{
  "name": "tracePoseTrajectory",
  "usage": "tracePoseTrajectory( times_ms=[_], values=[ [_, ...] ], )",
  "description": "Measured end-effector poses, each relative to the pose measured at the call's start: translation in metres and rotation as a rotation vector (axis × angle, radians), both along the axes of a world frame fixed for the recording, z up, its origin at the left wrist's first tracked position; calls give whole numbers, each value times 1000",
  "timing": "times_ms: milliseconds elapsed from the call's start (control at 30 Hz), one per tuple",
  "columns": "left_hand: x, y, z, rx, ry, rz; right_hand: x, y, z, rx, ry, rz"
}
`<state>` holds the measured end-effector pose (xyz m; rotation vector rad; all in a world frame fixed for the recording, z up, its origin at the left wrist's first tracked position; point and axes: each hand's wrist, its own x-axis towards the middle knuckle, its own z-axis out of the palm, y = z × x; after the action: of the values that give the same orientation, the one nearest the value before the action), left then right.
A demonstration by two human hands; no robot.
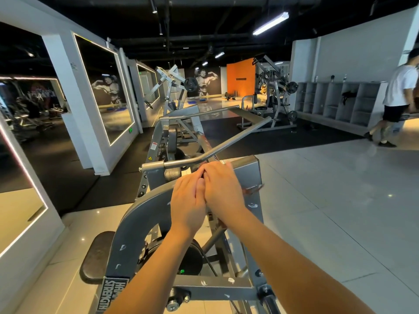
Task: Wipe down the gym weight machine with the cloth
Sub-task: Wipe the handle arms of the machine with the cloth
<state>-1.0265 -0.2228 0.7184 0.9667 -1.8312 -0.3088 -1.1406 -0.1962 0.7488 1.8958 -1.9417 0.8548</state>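
I read one label — "STRENGTH", with a cut-off "HAM…" beside it — on the machine frame, below my left hand.

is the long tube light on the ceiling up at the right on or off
On. The tube light glows bright white along its whole length against the dark ceiling.

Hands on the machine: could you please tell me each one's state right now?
Left hand: open, resting flat on the machine frame.
Right hand: open, pressing flat on a reddish cloth.
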Motion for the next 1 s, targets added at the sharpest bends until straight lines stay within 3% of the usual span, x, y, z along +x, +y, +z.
tracePoseTrajectory(
  times_ms=[67,133,233,300,467,600,700,800,867,900,1000],
  values=[
    [4,-2,-1,24,26,-39,5,8,4,-56,-155,94],
    [7,-4,0,22,4,-63,-11,13,13,-15,-214,26],
    [7,-5,2,-6,-62,-47,-46,12,23,48,-113,-259],
    [7,-5,1,-21,-87,-30,-48,6,24,88,8,-327],
    [21,-3,3,27,-29,-115,14,0,24,180,-25,0],
    [54,-5,-12,22,-16,7,47,7,12,79,-192,204],
    [66,-8,-19,42,-44,-7,35,4,13,127,-117,140],
    [66,-13,-18,36,-38,-15,4,1,16,119,-236,-130],
    [66,-14,-17,29,-21,0,3,1,13,88,-113,-224],
    [67,-13,-17,25,-17,-3,10,1,9,45,-41,-208],
    [77,-15,-17,28,16,-68,55,-3,3,-28,-76,-21]
  ],
)
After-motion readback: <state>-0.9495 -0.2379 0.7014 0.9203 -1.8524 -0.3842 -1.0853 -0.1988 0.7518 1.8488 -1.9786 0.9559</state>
